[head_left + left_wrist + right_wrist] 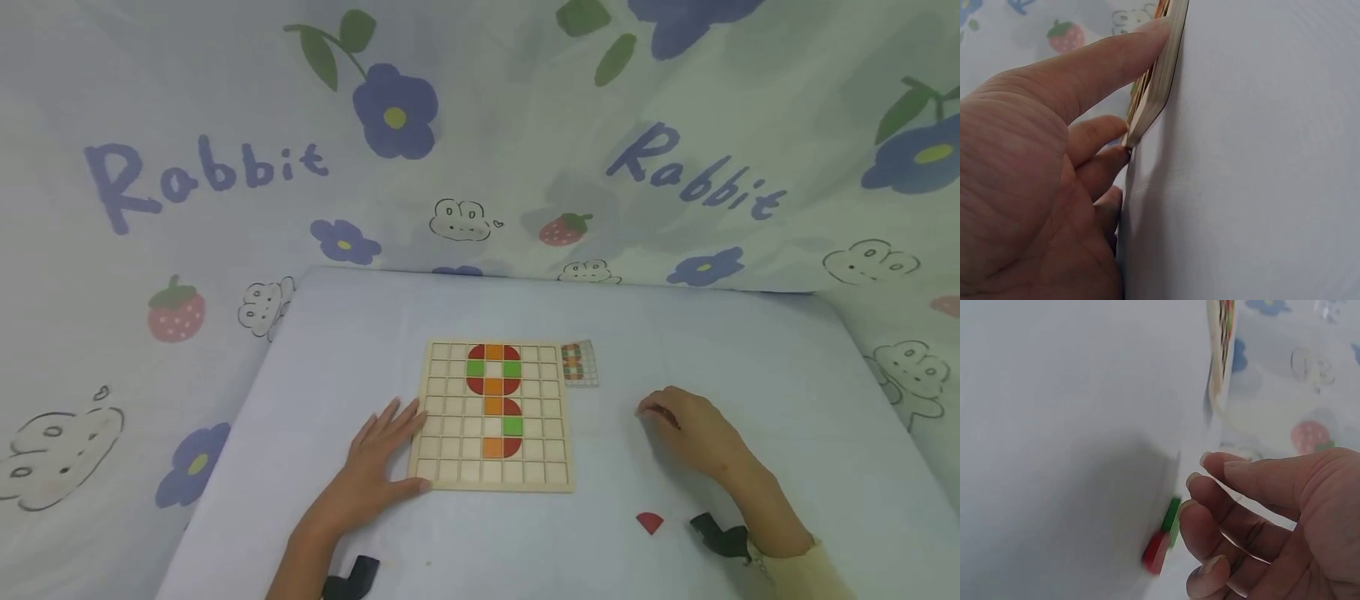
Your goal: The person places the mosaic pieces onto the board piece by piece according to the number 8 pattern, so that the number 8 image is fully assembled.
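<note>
A wooden grid board [450,429] lies flat on the table, with red, orange and green pieces filling some squares in its upper and middle columns. My left hand [371,475] rests at its lower left corner, fingertips along the left edge and thumb on the front edge. To the right of the board, my right hand [697,433] hovers with loosely bent fingers and nothing between them. In the right wrist view a red piece [1155,553] and a green piece [1170,519] lie on the table beyond the fingertips. The hand mostly hides them from the head view.
A small pattern card [588,367] lies against the board's upper right edge. Nearer the front, a red quarter-circle piece [650,522] sits on the white table [585,550]. A printed cloth [480,133] hangs behind and at both sides.
</note>
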`<action>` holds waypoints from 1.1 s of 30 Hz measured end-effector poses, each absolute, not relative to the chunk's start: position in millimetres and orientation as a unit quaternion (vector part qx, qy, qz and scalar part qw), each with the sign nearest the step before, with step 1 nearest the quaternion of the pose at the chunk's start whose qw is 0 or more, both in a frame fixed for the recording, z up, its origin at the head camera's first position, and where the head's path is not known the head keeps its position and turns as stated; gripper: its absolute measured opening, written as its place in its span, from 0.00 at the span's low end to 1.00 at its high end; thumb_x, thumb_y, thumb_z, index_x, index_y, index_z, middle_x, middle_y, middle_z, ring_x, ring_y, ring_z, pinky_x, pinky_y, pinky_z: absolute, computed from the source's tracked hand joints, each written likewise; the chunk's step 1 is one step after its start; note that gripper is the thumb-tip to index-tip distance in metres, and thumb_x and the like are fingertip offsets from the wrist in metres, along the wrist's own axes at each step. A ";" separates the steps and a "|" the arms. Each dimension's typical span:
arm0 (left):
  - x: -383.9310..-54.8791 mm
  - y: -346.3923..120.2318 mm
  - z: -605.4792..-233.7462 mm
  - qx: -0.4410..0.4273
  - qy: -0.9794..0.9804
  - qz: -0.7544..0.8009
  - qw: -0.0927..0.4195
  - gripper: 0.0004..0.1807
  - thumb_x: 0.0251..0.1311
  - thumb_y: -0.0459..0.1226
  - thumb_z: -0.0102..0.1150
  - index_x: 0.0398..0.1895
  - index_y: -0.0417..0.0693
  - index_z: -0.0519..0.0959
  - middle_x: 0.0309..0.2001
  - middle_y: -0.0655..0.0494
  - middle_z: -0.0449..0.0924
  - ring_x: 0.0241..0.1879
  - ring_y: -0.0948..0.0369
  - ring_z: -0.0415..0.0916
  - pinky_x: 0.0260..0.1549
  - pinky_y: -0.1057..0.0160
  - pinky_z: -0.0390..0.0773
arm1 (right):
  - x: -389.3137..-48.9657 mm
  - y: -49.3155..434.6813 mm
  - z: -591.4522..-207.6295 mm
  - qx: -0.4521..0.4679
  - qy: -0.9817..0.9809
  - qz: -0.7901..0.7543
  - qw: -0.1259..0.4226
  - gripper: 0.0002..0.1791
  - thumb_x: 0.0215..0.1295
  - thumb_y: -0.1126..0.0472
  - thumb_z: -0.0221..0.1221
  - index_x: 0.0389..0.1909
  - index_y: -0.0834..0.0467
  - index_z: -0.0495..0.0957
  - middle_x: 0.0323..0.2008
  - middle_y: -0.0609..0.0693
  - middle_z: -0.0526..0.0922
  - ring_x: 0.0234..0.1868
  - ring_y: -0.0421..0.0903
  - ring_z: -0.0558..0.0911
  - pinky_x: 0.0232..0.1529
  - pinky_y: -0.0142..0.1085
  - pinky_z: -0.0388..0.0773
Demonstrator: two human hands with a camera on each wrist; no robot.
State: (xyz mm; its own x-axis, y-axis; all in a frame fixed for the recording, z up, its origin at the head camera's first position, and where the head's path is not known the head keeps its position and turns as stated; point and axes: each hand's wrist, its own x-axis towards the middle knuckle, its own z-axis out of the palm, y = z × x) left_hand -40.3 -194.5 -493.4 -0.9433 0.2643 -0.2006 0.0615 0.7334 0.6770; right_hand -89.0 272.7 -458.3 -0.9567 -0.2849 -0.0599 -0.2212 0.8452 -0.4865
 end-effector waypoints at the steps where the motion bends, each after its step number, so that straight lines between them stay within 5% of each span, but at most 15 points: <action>1: -40.3 -194.3 -493.2 0.090 0.920 0.355 0.142 0.56 0.50 0.46 0.81 0.83 0.57 0.61 0.83 0.64 0.49 0.84 0.54 0.34 0.80 0.46 0.32 | -89.8 278.4 -457.7 -0.127 0.959 -0.245 0.064 0.08 0.70 0.71 0.62 0.46 0.59 0.86 0.41 0.48 0.86 0.42 0.47 0.82 0.43 0.46 0.84; 11: -41.4 -195.3 -494.4 0.103 0.918 0.360 0.134 0.55 0.50 0.47 0.81 0.82 0.56 0.61 0.83 0.64 0.49 0.84 0.54 0.33 0.80 0.46 0.32 | -91.3 318.8 -460.6 -0.066 0.964 -0.237 0.098 0.09 0.74 0.64 0.61 0.49 0.63 0.84 0.40 0.52 0.85 0.40 0.51 0.81 0.36 0.43 0.82; 33: -40.9 -196.9 -495.7 0.110 0.918 0.358 0.127 0.55 0.51 0.47 0.80 0.83 0.56 0.61 0.83 0.63 0.49 0.84 0.53 0.34 0.80 0.46 0.32 | -86.6 311.4 -461.0 -0.018 0.964 -0.233 0.130 0.15 0.68 0.54 0.69 0.44 0.63 0.81 0.37 0.52 0.85 0.37 0.50 0.80 0.33 0.43 0.80</action>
